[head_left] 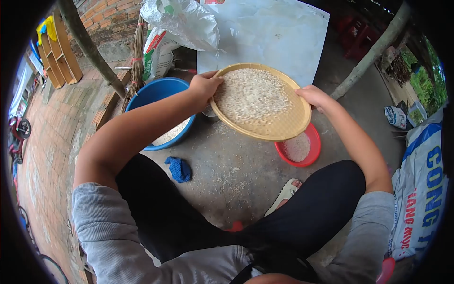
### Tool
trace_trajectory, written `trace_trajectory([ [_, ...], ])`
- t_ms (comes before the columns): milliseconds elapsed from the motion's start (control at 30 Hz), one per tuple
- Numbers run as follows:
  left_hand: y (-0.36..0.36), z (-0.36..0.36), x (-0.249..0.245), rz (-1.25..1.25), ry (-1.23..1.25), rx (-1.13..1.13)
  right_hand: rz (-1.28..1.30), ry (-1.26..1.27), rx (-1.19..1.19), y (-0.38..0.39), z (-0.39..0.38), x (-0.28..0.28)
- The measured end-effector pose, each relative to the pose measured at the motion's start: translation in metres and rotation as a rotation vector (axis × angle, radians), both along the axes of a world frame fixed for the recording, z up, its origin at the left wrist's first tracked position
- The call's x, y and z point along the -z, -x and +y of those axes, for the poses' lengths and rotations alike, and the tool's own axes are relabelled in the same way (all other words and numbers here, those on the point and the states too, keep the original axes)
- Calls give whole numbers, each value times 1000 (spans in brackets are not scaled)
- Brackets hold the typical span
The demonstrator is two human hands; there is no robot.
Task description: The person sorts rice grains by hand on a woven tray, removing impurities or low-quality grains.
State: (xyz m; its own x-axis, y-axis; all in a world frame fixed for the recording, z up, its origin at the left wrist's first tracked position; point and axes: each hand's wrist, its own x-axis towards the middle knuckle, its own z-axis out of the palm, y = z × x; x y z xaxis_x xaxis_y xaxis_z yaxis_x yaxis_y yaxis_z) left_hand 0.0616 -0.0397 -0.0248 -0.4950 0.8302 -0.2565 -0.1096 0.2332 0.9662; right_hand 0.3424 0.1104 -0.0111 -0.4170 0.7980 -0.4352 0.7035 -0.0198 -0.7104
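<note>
A round woven winnowing basket (283, 125) is held up in front of me, tilted a little. Whitish rice grains (253, 94) cover most of its inside and look smeared by motion. My left hand (205, 87) grips the rim at the left, thumb on top. At the right rim my right hand (313, 97) holds on the same way; the fingers underneath are hidden. Below the basket's left side stands a large blue basin (182, 137) with pale grain in it. A small red bowl (314, 144) holding finer grain sits under the right edge, partly covered by the basket.
A blue cloth (178, 169) lies on the concrete floor among scattered grains. Behind are a white sack (158, 57), a straw broom (138, 57) and a pale board (279, 33). Wooden poles (373, 52) flank the space. A large printed sack (421, 189) stands at my right.
</note>
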Motion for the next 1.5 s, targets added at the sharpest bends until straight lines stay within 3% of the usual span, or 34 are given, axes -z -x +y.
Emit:
trace_trajectory([
  [67, 7, 3, 2, 95, -15, -11, 18, -4, -20, 4, -3, 5],
  [133, 52, 9, 4, -68, -89, 122, 54, -73, -148, 12, -9, 4],
  [200, 73, -2, -13, -181, -50, 161, 85, 38, -241, 27, -32, -14],
  [267, 65, 1, -1, -123, -9, 26, 87, 63, -238, 26, -26, -11],
  [333, 37, 8, 12, 13, -40, -23, 94, 27, -87, 11, -3, 4],
  [400, -1, 2, -10, 53, 119, -2, 11, 55, 6, 5, 3, 9],
  [467, 22, 16, 8, 97, 7, -3, -9, -39, -12, 10, 10, 24],
  [600, 83, 3, -11, -108, 19, 151, 50, -44, -171, 35, -30, -16],
  [733, 49, 15, 8, 78, -101, 26, 142, -49, -52, 20, -2, 0],
  [800, 12, 8, -11, 71, 84, -32, 61, 1, 15, 15, 12, 9],
  [933, 56, 8, -4, 118, -61, 12, 125, -68, -25, 30, -6, 3],
  [1000, 78, 3, -10, -76, -46, 87, 101, -76, -144, 45, -30, -22],
  [1067, 71, 5, 1, -20, -101, 45, 145, -88, -139, 40, -18, -17],
  [1133, 52, 15, 11, 242, -73, -9, 80, 9, -57, 27, 10, -1],
  [1167, 24, 7, -7, 269, 14, -38, 28, 40, -7, 23, 12, 1],
  [1200, 9, 2, -19, 190, 79, -48, 33, 41, -2, 24, 15, 9],
  [1267, 33, 12, -5, 234, -29, -18, -37, -73, -47, 24, 24, 28],
  [1400, 78, -3, -7, 35, 16, 13, 51, 6, -152, 49, -37, -25],
  [1467, 66, 0, -1, 72, -68, -19, 34, -49, -148, 41, -23, -19],
  [1500, 56, 3, -1, 217, -81, -7, 61, -24, -83, 34, -9, -10],
])
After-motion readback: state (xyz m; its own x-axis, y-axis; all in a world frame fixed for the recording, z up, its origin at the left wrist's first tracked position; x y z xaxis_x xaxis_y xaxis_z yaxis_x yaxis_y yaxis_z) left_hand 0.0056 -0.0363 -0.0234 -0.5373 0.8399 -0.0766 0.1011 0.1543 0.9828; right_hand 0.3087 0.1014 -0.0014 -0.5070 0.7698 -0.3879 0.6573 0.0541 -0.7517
